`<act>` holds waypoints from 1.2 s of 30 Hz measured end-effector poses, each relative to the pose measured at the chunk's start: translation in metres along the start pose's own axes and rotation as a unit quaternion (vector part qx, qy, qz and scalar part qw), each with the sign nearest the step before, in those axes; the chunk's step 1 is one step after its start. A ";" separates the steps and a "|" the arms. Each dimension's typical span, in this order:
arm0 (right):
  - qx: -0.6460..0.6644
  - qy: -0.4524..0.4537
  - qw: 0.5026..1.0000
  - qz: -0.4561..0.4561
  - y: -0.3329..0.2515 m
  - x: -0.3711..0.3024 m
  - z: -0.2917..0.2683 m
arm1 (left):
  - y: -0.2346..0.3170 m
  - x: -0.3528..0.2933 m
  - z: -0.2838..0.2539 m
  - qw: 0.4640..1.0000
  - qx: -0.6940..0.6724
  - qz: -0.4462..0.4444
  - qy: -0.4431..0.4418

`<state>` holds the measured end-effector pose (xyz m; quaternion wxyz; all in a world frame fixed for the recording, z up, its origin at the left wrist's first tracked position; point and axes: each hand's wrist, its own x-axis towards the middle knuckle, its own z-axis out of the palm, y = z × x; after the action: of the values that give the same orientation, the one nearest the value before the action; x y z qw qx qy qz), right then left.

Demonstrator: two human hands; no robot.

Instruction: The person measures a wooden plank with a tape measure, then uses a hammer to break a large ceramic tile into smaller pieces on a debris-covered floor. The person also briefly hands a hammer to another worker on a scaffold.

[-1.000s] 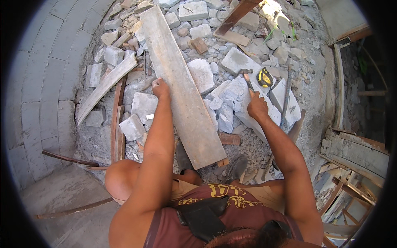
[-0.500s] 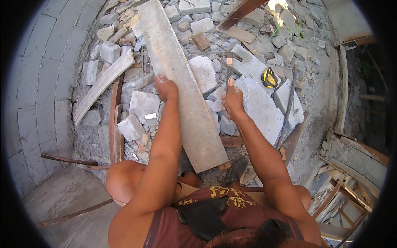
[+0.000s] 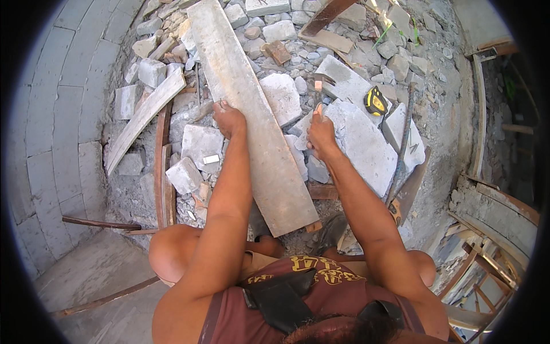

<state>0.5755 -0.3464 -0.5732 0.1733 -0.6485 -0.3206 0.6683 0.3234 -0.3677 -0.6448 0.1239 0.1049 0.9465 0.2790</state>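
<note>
1. Left hand (image 3: 228, 118): fingers curled over the left edge of the long grey plank (image 3: 252, 114), gripping it.
2. Right hand (image 3: 321, 133): fingers pressed together on broken concrete slabs (image 3: 366, 143), just right of the plank; any grip cannot be told.
3. Plank's long axis runs far-left to near-right, between both hands; left hand nearer.
4. Yellow tape measure (image 3: 375, 101) lies far right.

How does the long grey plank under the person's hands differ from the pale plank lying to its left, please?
The long grey plank is wider and lies across the rubble in the middle, with the left hand on one edge and the right hand beside the other. The pale plank is narrower, untouched, and slants the opposite way. Both are dusty and weathered.
</note>
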 end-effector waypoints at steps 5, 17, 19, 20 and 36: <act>-0.085 -0.177 0.977 0.079 -0.008 0.013 -0.014 | 0.009 -0.006 -0.007 1.000 0.002 -0.017 0.007; -0.163 -0.178 0.970 0.035 0.002 0.019 -0.003 | 0.008 -0.007 -0.006 0.999 -0.013 0.019 0.028; -0.143 -0.205 0.966 0.060 0.000 0.018 -0.009 | 0.004 -0.003 -0.008 0.999 -0.008 0.020 0.029; -0.138 -0.218 0.965 0.053 -0.005 0.020 -0.015 | 0.006 0.003 -0.007 0.999 -0.023 0.036 0.023; -0.190 -0.069 0.963 -0.177 0.019 -0.046 -0.080 | -0.006 -0.024 0.029 0.939 -0.143 0.313 -0.008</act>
<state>0.6622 -0.3740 -0.5476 0.1400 -0.5546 -0.5630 0.5965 0.3535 -0.3647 -0.6672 0.0515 0.3797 0.8146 0.4354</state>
